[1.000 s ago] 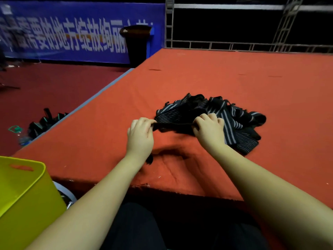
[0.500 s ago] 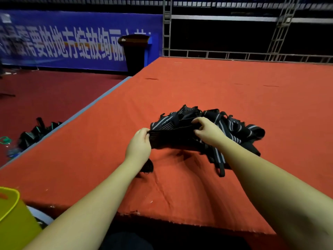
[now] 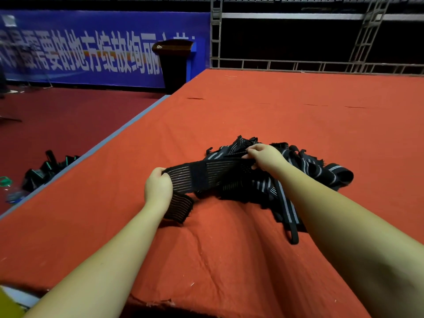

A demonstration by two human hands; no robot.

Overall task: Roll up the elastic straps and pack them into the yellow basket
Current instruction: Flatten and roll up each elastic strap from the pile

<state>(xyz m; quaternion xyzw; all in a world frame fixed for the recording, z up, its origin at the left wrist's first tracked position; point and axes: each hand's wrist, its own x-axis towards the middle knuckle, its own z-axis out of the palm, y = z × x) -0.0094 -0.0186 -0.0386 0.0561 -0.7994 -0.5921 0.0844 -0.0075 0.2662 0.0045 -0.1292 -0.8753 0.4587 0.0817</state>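
Head view shows one wide elastic strap (image 3: 206,174) stretched in the air between both hands, just above the red cloth-covered platform (image 3: 286,106) and in front of the heap of remaining straps (image 3: 305,171). The left hand (image 3: 157,188) has its fingers curled round the near end, whose short tail hangs down to the cloth below the wrist; the right hand (image 3: 266,157) pinches the far end between thumb and bent fingers, right at the edge of the heap. Rolling has not started, by the look of it: the strap is flat and taut. The main risk is tangling. The far end lies against the heap, and a thin strap (image 3: 288,214) trails forward from it under the right forearm, so pulling could drag neighbours along or snag the arm. Elastic under tension could also snap back if either grip slips, spoiling the roll. A loose roll would likely spring open once let go. The yellow basket (image 3: 8,305) shows only as a sliver at the bottom-left corner, below the platform edge, so a blind drop there could miss it. More dark straps (image 3: 46,171) lie on the floor to the left.
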